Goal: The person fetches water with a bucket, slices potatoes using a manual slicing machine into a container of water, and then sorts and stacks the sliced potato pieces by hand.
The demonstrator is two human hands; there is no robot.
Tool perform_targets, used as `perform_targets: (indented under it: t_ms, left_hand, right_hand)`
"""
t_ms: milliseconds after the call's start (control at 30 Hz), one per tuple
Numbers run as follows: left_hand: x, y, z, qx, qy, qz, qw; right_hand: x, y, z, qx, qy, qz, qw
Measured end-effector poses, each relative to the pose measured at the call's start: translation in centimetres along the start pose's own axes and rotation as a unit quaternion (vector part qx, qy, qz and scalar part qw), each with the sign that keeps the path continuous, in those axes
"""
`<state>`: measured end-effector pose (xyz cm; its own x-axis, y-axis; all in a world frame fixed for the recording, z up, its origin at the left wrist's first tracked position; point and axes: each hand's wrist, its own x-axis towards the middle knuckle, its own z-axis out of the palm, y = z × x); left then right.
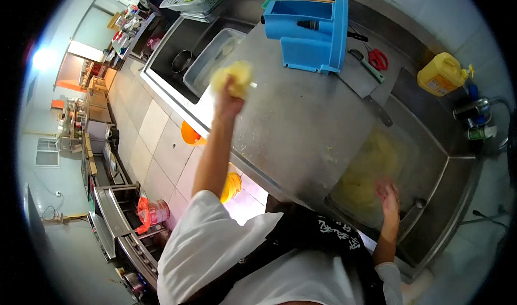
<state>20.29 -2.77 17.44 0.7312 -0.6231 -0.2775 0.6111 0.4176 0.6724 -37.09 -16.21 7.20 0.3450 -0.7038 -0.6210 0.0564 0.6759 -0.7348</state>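
My left hand [230, 101] is stretched out to the left, closed around a clump of pale yellow food [235, 77], blurred so that I cannot tell its kind. Just beyond it, a clear plastic tub [189, 80] stands in the left sink. My right hand [388, 195] hangs over the right sink with its fingers apart and nothing in them. Below and beside that hand lies a tub or basin of cloudy yellow contents [362, 178]; its pieces are indistinct. Between the two sinks runs the steel counter [285, 122].
A blue slicing machine [312, 49] stands at the counter's back. Near it lie red scissors [378, 60], a green-handled knife [368, 67] and a cleaver [377, 110]. A yellow jug [439, 76] is by the tap [474, 111]. Orange bucket [189, 134] on the floor, left.
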Motion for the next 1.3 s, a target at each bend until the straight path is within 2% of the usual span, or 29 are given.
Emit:
perform_targets:
  t_ms: [100,167,200,267,300,333,367,400,433,467,500,567,600,667,733,800,900,967,1033,1067,1100,1200,1300]
  left_hand:
    - [9.9,7.2,-5.9,-0.039,0.121,0.023,0.992]
    - [10.3,9.9,-6.0,0.087,0.015,0.112,0.990]
    - [11.6,11.0,-7.3,0.166,0.015,0.131,0.977]
    - [14.7,12.9,-10.4,0.320,0.025,0.170,0.932]
    - [15.2,12.9,-11.1,0.406,-0.001,0.152,0.901]
    - [15.7,12.8,-11.8,0.487,-0.029,0.139,0.862]
    - [15.3,11.4,-10.8,0.384,-0.026,0.103,0.917]
    - [14.8,10.0,-9.6,0.273,-0.015,0.069,0.959]
    - [15.8,8.4,-8.1,0.139,0.132,0.005,0.981]
    - [11.6,5.7,-4.6,0.210,0.090,0.034,0.973]
    - [8.0,2.7,-0.6,0.228,0.112,0.036,0.967]
    - [5.6,-0.2,0.2,0.286,0.006,-0.001,0.958]
    - [3.2,-2.4,2.1,0.311,-0.010,-0.004,0.950]
    - [-1.6,-6.2,5.3,0.351,-0.049,-0.020,0.935]
    - [-5.2,-9.6,6.9,0.380,-0.101,-0.030,0.919]
    - [-8.6,-12.3,8.2,0.397,-0.135,-0.040,0.907]
    - [-12.2,-15.3,9.0,0.412,-0.146,-0.082,0.896]
    - [-13.9,-16.9,10.2,0.429,-0.143,-0.109,0.885]
    - [-14.7,-18.5,11.0,0.427,-0.153,-0.126,0.882]
    - [-14.8,-19.2,11.4,0.425,-0.165,-0.144,0.878]
    - [-14.8,-19.9,11.8,0.423,-0.178,-0.163,0.873]
    - [-14.9,-22.3,13.1,0.412,-0.242,-0.229,0.848]
    - [-15.3,-25.1,14.1,0.377,-0.261,-0.333,0.824]
  right_hand:
    - [0.3,1.0,-0.7,-0.014,0.042,0.034,0.998]
    - [0.7,1.5,-1.4,-0.023,0.090,0.077,0.993]
    - [0.2,1.4,-1.0,-0.047,0.091,0.070,0.992]
    - [-0.3,0.8,-1.2,-0.098,0.087,0.050,0.990]
    - [-0.3,0.8,-1.7,-0.126,0.073,0.035,0.989]
    - [-0.5,1.2,-2.4,-0.124,0.103,-0.008,0.987]
    - [1.2,1.5,-3.3,-0.194,0.100,0.044,0.975]
    - [2.7,1.5,-4.4,-0.327,0.064,0.077,0.940]
    - [4.6,3.4,-7.0,-0.323,0.045,0.060,0.943]
    - [6.7,4.9,-8.8,-0.324,0.012,0.039,0.945]
    - [7.6,3.9,-8.6,-0.352,0.046,0.063,0.933]
    - [8.4,1.1,-6.7,-0.386,0.078,0.088,0.915]
    - [9.1,-0.6,-6.2,-0.391,0.075,0.084,0.914]
    - [9.2,-5.8,-2.4,-0.280,0.086,0.157,0.943]
    - [12.7,-5.3,-2.6,-0.178,0.095,0.153,0.967]
    - [20.4,0.2,-5.3,-0.085,0.101,0.073,0.989]
    - [26.5,1.4,-1.9,-0.236,0.192,0.014,0.953]
    - [28.8,2.9,0.2,-0.371,0.204,0.047,0.905]
    - [28.6,2.8,1.8,-0.408,0.148,0.075,0.898]
    - [25.5,0.1,3.6,-0.377,0.085,0.087,0.918]
    - [23.5,-1.5,4.6,-0.343,0.022,0.097,0.934]
    - [24.4,3.8,2.1,-0.221,-0.004,-0.012,0.975]
    - [15.5,-2.5,3.0,-0.037,-0.136,0.067,0.988]
